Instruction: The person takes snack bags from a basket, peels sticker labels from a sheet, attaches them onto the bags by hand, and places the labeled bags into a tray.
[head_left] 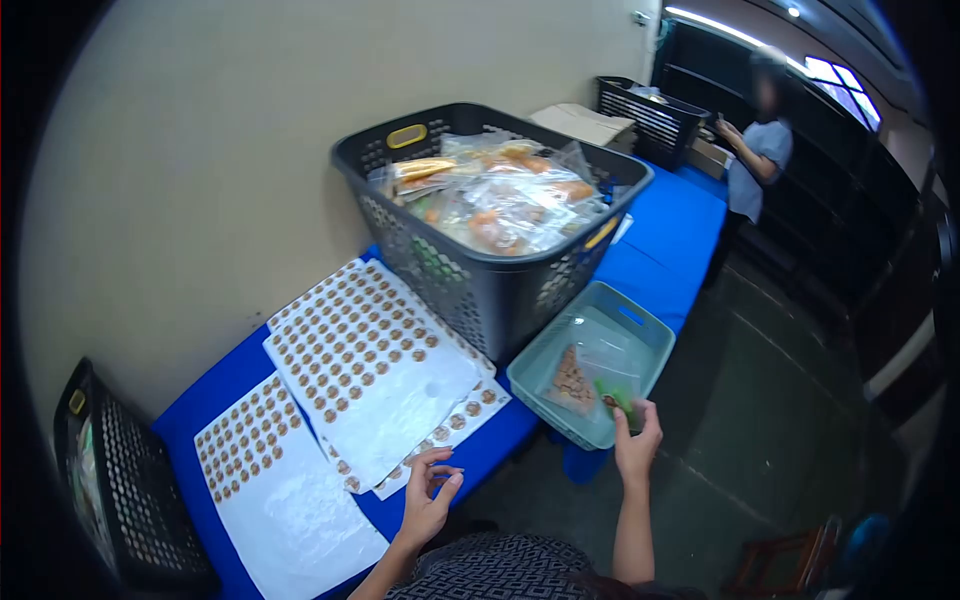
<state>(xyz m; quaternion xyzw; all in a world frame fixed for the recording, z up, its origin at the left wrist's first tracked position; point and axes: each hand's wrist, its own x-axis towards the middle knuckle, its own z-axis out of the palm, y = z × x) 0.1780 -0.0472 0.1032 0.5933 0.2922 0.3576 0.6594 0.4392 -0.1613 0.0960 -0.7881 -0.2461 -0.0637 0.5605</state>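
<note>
My right hand (637, 440) pinches a small clear plastic bag with something green inside (606, 386) at the near rim of a grey-green plastic tray (525, 372). A small round brown mark shows on that bag near my thumb. Inside the tray, beside it, lies another clear bag with small brown pieces (571, 388). My left hand (428, 505) hovers by the table's front edge, fingers bent and apart, holding nothing visible. Just beyond it lie sheets of round brown stickers (345, 345), partly peeled to bare white backing. Another sticker sheet (295, 515) lies to the left.
A large black basket (500, 290) full of packed plastic bags stands behind the tray on the blue-covered table (650, 265). Another black basket (130, 480) is at left. Farther back are a basket (655, 120), stacked brown paper (585, 122) and a standing person (765, 150).
</note>
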